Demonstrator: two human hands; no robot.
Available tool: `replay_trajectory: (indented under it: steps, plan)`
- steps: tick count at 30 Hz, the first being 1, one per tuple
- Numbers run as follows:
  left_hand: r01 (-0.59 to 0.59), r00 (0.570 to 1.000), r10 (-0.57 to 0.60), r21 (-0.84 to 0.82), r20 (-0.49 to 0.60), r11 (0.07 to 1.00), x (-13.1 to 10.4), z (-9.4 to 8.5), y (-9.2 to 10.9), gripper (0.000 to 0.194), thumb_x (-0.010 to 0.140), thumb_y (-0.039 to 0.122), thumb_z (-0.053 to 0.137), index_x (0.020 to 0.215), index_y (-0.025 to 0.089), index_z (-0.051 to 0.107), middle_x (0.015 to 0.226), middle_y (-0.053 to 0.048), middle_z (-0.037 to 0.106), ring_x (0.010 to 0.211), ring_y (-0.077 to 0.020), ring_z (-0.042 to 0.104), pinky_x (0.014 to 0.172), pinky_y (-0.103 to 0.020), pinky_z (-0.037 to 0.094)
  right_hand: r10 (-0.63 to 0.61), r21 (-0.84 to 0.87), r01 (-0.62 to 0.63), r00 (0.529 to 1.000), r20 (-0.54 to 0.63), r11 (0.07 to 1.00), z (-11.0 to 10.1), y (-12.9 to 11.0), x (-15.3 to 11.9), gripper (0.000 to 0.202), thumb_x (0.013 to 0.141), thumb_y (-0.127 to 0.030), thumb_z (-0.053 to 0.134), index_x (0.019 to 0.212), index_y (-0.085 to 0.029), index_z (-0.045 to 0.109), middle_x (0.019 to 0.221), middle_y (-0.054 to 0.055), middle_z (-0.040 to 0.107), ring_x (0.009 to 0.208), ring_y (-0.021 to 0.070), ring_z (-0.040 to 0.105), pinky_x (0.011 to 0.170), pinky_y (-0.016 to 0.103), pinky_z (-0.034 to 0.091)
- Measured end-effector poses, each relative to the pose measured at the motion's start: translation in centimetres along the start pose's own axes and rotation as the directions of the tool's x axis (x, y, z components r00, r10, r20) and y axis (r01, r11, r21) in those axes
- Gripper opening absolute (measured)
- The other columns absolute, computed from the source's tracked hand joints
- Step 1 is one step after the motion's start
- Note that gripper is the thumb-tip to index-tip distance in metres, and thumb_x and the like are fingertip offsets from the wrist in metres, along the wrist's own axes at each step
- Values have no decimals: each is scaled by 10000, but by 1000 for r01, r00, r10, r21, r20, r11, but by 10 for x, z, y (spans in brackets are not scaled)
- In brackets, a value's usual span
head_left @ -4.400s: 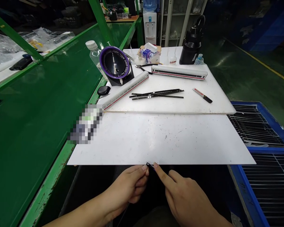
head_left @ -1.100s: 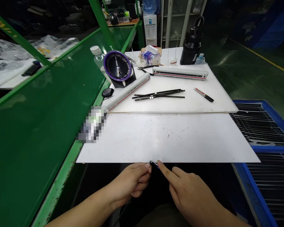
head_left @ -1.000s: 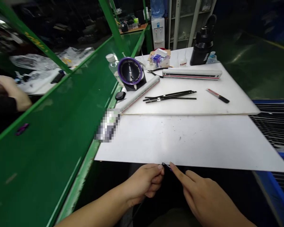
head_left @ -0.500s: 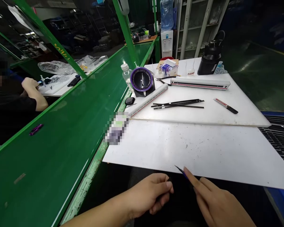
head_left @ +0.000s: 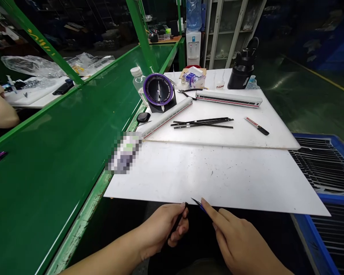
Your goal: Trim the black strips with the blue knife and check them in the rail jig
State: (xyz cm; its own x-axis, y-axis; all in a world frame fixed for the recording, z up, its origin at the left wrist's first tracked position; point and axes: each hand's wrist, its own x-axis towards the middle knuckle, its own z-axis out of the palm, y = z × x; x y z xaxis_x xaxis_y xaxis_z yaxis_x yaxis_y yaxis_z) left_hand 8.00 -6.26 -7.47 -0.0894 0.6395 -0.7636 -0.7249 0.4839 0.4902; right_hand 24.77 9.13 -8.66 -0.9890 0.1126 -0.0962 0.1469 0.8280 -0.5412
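My left hand [head_left: 164,225] is closed, and its thumb and finger pinch a thin black strip [head_left: 186,204] whose end pokes out at the top. Most of that strip is hidden by my fingers or lost against the dark background. In my closed right hand [head_left: 232,233] is a slim tool with a pointed dark tip and a blue body [head_left: 200,205]; its exact kind is not clear. Its tip points towards the strip, a little apart from it. Both hands are just below the near edge of the white table [head_left: 183,172].
Black strips [head_left: 203,123], a utility knife [head_left: 257,126], two white train-car models [head_left: 229,99] [head_left: 169,117] and pliers [head_left: 186,93] lie on the white board. A purple-rimmed round device [head_left: 159,89] stands left. Blue trays [head_left: 331,200] hold strips at right. A co-worker's arm [head_left: 2,109] shows left.
The view has swung right, so the things on the table appear farther left. My left hand has turned slightly and the black strip's end shows more; the tool remains in my right hand.
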Motion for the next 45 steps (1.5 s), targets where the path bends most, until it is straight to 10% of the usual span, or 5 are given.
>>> replay_trajectory:
  steps: [45]
  plan:
    - [-91,992,95,53,-81,994,3,13,-9,388,849,549,534,732,202,406,541,87,294,435,-56,157,417,-201,115,83,-228,-45,984,160,973,-7,-16,7,809,860,-112,545,1537,-310,148,831,-15,477,535,163,493,461,280,163]
